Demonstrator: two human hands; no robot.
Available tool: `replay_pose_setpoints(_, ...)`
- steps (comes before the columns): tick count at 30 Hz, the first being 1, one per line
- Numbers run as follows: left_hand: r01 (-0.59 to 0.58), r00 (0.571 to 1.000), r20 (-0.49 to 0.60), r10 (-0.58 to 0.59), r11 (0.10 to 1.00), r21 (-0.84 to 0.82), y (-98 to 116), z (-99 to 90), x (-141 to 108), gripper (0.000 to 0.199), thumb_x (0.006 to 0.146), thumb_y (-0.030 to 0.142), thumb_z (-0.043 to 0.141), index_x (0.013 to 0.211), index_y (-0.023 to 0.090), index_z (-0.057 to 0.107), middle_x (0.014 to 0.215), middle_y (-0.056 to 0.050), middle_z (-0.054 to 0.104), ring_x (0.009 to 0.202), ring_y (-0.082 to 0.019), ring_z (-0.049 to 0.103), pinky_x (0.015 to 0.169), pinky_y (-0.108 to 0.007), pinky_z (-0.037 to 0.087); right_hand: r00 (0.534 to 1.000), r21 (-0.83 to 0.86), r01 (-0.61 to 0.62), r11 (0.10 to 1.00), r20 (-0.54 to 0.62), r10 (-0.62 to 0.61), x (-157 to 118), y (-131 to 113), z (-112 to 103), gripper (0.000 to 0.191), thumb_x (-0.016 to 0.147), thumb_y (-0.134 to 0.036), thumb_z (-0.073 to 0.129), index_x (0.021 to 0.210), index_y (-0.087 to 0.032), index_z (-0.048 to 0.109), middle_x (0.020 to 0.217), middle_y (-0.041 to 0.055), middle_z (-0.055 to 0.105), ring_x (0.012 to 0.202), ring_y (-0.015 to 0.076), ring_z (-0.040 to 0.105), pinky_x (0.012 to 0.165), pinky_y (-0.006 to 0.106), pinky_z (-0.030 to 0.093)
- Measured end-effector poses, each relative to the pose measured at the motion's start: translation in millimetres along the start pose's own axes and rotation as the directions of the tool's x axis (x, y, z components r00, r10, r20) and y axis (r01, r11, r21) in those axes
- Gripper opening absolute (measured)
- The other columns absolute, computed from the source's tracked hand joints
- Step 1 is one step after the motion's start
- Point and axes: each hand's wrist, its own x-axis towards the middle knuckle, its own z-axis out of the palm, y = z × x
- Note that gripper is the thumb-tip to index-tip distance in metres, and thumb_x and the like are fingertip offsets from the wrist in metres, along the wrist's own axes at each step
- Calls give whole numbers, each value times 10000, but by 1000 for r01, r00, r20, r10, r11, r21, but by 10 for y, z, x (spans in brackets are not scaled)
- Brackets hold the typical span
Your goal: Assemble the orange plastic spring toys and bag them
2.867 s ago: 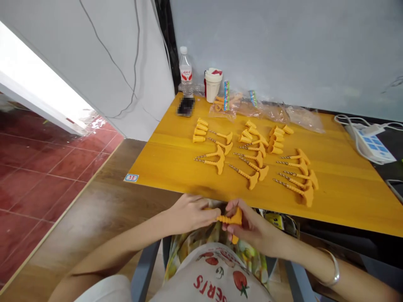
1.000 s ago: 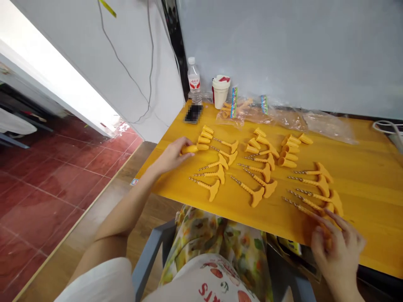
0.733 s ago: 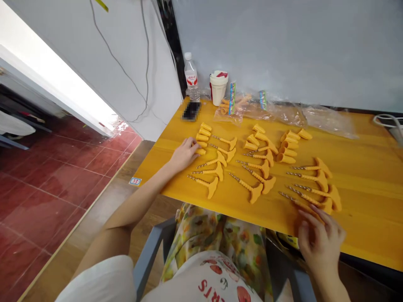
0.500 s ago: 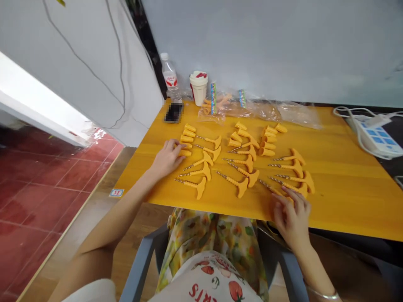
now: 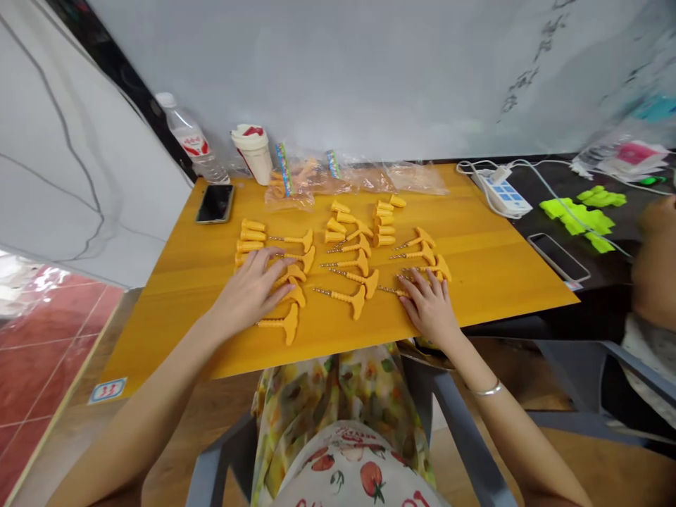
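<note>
My left hand point(image 5: 249, 290) lies with fingers apart over the left group of orange T-handled tools with metal spiral tips point(image 5: 290, 325). Its fingertips reach the lower end of a stack of orange tapered caps point(image 5: 250, 246), and it covers some tips. At the right group of the same tools point(image 5: 425, 253), my right hand point(image 5: 432, 307) rests with its fingers spread over the lowest ones, partly hiding them. Between my hands lies a middle group of T-handled tools point(image 5: 358, 301). More orange caps point(image 5: 384, 230) lie behind the middle and right groups.
Along the back of the yellow table point(image 5: 496, 282) stand a water bottle point(image 5: 194, 144), a lidded cup point(image 5: 255, 156) and clear plastic bags point(image 5: 364, 177). A phone point(image 5: 215, 203) lies at left. A power strip point(image 5: 503, 193) with cables sits at right, near another person's arm point(image 5: 658, 264).
My view has swung to the right, showing the dark neighbouring table and another person. My left hand has shifted from the caps towards the tools, and my right hand's fingers have straightened.
</note>
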Motion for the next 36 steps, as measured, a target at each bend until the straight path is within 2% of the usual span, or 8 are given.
replay_pose_setpoints(6, -42, 998, 53, 44, 999, -28, 112, 41, 23, 401, 1000, 397, 436, 1306, 157, 533, 1347, -179, 470, 1245, -332, 487, 1053, -514, 446, 999, -18, -31, 999, 29, 31, -53, 109, -10, 439, 1013, -383, 379, 1375, -267, 599, 1539, 84, 459, 1434, 412, 342, 1103, 696, 324)
replay_pose_setpoints(11, -42, 997, 59, 45, 998, -51, 131, 56, -52, 396, 998, 386, 446, 1314, 164, 532, 1370, -182, 467, 1286, -336, 471, 1085, -530, 418, 995, 18, -49, 999, 89, 47, -36, 245, -6, 463, 1022, -401, 344, 1403, -269, 571, 1563, 75, 425, 1444, 417, 327, 1088, 715, 333)
replay_pose_setpoints(19, 41, 998, 44, -37, 995, -92, 79, 35, -354, 402, 993, 402, 454, 1337, 211, 533, 1361, -152, 474, 1260, -328, 490, 1074, -525, 429, 988, 85, -50, 995, 147, 37, 70, 586, 24, 480, 1028, -420, 285, 1413, -308, 548, 1587, 68, 384, 1474, 383, 291, 1079, 731, 330)
replay_pose_setpoints(23, 91, 995, 43, -89, 995, -48, 36, -48, -573, 412, 998, 378, 460, 1385, 236, 468, 1400, -140, 425, 1259, -321, 473, 1069, -525, 425, 983, 95, -12, 995, 183, -5, 125, 690, -61, 486, 1021, -456, 306, 1421, -305, 536, 1595, 61, 372, 1481, 374, 282, 1105, 718, 304)
replay_pose_setpoints(29, 110, 994, -21, -110, 994, 0, 72, -179, -736, 384, 993, 307, 499, 1363, 221, 438, 1352, -140, 430, 1229, -305, 477, 1023, -499, 467, 984, 77, 22, 997, 177, -36, 512, 612, -161, 513, 1016, -486, 303, 1462, -309, 484, 1627, 41, 307, 1512, 366, 210, 1145, 704, 241)
replay_pose_setpoints(33, 121, 992, -29, -121, 993, -1, 114, -232, -782, 392, 984, 288, 521, 1362, 232, 431, 1353, -132, 429, 1219, -303, 482, 1019, -499, 467, 966, 49, 3, 999, 259, -16, 797, 537, -14, 543, 1013, -484, 293, 1497, -285, 439, 1644, 59, 260, 1522, 375, 170, 1144, 717, 222)
replay_pose_setpoints(36, 151, 987, -43, -153, 987, -51, 169, -304, -850, 382, 977, 264, 537, 1348, 239, 452, 1343, -119, 449, 1225, -293, 486, 1042, -498, 448, 956, 52, -42, 998, 291, 25, 880, 581, 95, 558, 1012, -505, 267, 1493, -285, 445, 1646, 53, 255, 1520, 368, 183, 1150, 701, 236)
